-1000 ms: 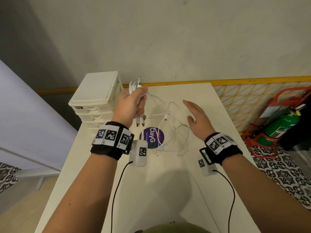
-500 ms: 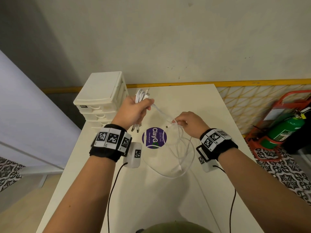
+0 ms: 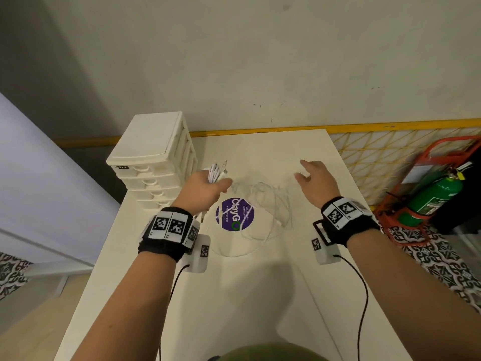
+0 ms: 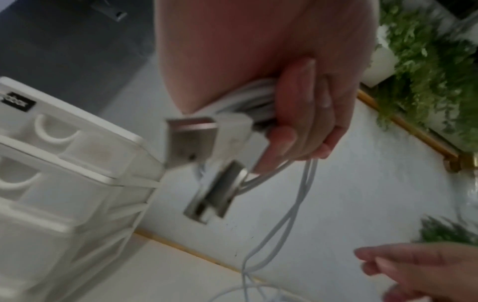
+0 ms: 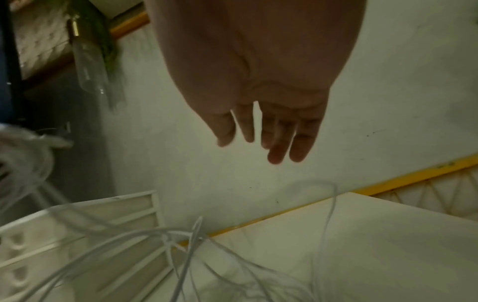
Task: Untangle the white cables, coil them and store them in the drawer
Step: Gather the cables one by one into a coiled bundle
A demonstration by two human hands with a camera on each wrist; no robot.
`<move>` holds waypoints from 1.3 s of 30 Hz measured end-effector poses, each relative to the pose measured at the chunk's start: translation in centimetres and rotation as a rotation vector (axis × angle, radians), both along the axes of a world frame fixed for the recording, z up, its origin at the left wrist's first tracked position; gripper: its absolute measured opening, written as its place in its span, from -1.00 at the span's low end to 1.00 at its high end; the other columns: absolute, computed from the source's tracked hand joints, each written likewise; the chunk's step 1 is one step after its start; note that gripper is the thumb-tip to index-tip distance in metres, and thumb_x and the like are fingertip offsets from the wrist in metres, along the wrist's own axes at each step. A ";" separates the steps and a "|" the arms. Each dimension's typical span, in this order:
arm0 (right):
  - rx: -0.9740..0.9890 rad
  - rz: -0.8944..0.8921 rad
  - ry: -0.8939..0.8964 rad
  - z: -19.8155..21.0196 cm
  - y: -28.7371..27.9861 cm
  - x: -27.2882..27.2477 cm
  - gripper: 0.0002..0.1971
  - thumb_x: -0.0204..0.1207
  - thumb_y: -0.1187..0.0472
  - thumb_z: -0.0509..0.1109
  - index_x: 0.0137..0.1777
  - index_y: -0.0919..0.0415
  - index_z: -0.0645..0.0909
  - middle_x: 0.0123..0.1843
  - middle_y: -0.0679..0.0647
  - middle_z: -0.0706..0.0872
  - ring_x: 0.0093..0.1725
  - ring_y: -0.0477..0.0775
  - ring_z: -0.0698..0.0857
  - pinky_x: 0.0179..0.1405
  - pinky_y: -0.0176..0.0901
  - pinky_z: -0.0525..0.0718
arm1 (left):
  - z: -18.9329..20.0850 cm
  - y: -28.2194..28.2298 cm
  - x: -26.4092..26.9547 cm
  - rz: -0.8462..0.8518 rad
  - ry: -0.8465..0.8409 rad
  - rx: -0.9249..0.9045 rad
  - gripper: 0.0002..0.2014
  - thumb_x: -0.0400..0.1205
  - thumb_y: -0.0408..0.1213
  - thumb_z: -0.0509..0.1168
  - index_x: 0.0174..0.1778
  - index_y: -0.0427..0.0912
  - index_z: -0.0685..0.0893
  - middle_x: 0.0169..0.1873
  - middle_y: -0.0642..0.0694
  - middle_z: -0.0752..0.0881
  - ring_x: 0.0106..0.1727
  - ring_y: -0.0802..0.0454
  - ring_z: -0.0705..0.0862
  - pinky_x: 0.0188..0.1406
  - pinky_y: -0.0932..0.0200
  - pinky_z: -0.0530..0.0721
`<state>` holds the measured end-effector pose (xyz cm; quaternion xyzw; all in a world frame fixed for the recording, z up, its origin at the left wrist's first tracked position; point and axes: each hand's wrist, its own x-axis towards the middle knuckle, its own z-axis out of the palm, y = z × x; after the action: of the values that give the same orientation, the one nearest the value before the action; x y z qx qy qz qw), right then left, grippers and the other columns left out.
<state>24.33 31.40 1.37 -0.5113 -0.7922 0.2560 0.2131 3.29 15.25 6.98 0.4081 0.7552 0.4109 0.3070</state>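
1. The left hand (image 3: 205, 190) is raised above the counter (image 3: 260, 295), just in front of the drawer unit (image 3: 153, 157).
2. Left grip: fingers (image 4: 297, 106) curled tight around a bundle of coiled white cable (image 3: 214, 171). The coil loops stick out above the fist in the head view.
3. In the left wrist view, two metal plugs (image 4: 191, 141) protrude from the fist on the side toward the drawer unit.
4. Loose cable strands (image 4: 292, 214) hang from the underside of the left grip and run down toward the counter.
5. The remaining white cable (image 3: 263, 204) lies as a loose tangle of loops on the counter, between the two hands and partly across a round purple sticker (image 3: 234, 214). It is blurred; individual strands cannot be separated.
6. The right hand (image 3: 316, 182) is held above the counter, to the right of the tangle.
7. Right grip: wide, fingers (image 5: 287, 132) straight and slightly spread, holding nothing. The tangle (image 5: 186, 245) lies below and ahead of the palm, apart from it.
8. The drawer unit stands at the far left corner of the counter; the drawers in view are closed.
9. A green fire extinguisher (image 3: 432, 199) stands on the floor to the right of the counter.
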 end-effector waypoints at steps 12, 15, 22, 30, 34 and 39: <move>-0.152 0.522 0.234 1.1 -5.6 -4.3 -0.78 0.63 0.20 0.19 -0.14 -0.10 0.60 -0.17 -0.17 0.70 -0.07 -0.24 0.66 0.02 -0.33 0.51 | 3.8 0.8 1.1 -0.106 -0.403 0.349 -0.66 0.65 -0.27 0.27 -0.48 -0.19 0.51 -0.82 0.05 0.34 -0.82 0.10 0.20 -0.71 0.22 0.22; -0.124 0.504 0.295 1.6 -5.5 -3.5 -0.80 0.66 0.22 0.14 -0.07 -0.01 0.58 -0.29 -0.09 0.60 -0.21 -0.07 0.60 -0.06 -0.24 0.53 | 3.7 0.8 0.2 -0.043 -0.363 0.364 -0.66 0.65 -0.20 0.28 -0.46 -0.18 0.51 -0.81 0.04 0.35 -0.81 0.08 0.22 -0.73 0.27 0.25; 0.095 0.152 0.796 7.2 -2.8 -3.7 -0.78 0.63 0.29 0.12 0.10 0.15 0.60 -0.22 -0.24 0.57 -0.29 -0.23 0.52 -0.24 -0.32 0.55 | 3.2 0.2 1.8 -0.263 -0.180 0.107 -0.55 0.62 0.13 0.20 -0.39 -0.17 0.58 -0.76 0.04 0.39 -0.77 0.10 0.30 -0.69 0.30 0.39; 0.135 0.365 0.103 4.0 -2.1 -4.3 -0.74 0.66 0.21 0.11 0.20 0.26 0.56 0.09 0.21 0.74 0.03 0.17 0.68 0.00 -0.11 0.56 | 4.0 0.9 4.0 -0.730 -0.825 0.328 -0.46 0.71 -0.03 -0.10 -0.44 -0.20 0.60 -0.81 0.06 0.35 -0.85 0.15 0.24 -0.75 0.39 0.31; -0.081 0.451 -0.083 -0.5 -4.4 -4.1 -0.82 0.65 0.23 0.11 0.19 0.16 0.46 -0.01 0.26 0.72 -0.09 0.22 0.67 -0.13 -0.16 0.45 | 5.2 2.0 3.4 -0.750 -1.102 0.590 -0.57 0.70 -0.10 -0.04 -0.32 -0.26 0.55 -0.76 0.08 0.48 -0.80 0.22 0.40 -0.76 0.33 0.34; -0.163 0.550 -0.076 -3.0 -6.8 -3.2 -0.79 0.58 0.27 0.18 0.18 0.13 0.48 -0.35 -0.03 0.55 -0.28 0.09 0.57 -0.19 -0.05 0.52 | 5.7 3.2 2.6 -0.185 -0.962 0.839 -0.63 0.77 -0.07 -0.06 -0.24 -0.15 0.48 -0.67 0.04 0.43 -0.67 0.12 0.37 -0.54 0.22 0.40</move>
<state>21.10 24.59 -1.63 -0.3017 -0.8854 0.3477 0.0642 5.90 18.46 12.65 0.3272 0.2700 0.7802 0.4597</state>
